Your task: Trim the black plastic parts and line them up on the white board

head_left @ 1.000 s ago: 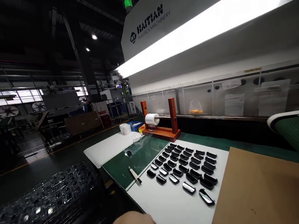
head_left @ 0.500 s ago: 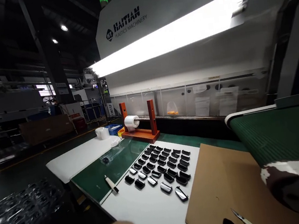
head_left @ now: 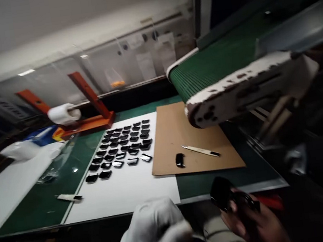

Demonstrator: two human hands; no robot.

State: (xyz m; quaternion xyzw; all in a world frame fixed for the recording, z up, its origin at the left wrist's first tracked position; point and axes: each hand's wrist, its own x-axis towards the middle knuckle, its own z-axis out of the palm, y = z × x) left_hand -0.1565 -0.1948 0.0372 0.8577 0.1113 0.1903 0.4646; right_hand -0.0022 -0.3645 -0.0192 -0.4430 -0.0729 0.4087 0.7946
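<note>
At the bottom centre, my left hand (head_left: 153, 234) wears a white glove, its fingers curled in. What they hold, if anything, is hidden. To the right, the bare fingers of my right hand (head_left: 261, 221) are wrapped round a glossy black plastic part (head_left: 221, 192), in front of the table edge. The part's shape is partly lost in shadow and blur. Beyond it, a small black plastic piece (head_left: 180, 160) lies on the brown cardboard (head_left: 163, 136) beside a pale-handled knife (head_left: 201, 150). Several similar black pieces (head_left: 133, 162) lie in rows on the white sheet (head_left: 129, 193).
A second knife (head_left: 69, 197) lies at the left edge of the white sheet. Behind stands an orange stand (head_left: 90, 125) with a white film roll (head_left: 64, 113). A green conveyor belt (head_left: 208, 72) juts over the table's right side, its worn end frame (head_left: 222, 104) above the cardboard.
My view has swung right and down. The gloved left hand and the right hand with the black part have come into view. The whole knife and cardboard now show.
</note>
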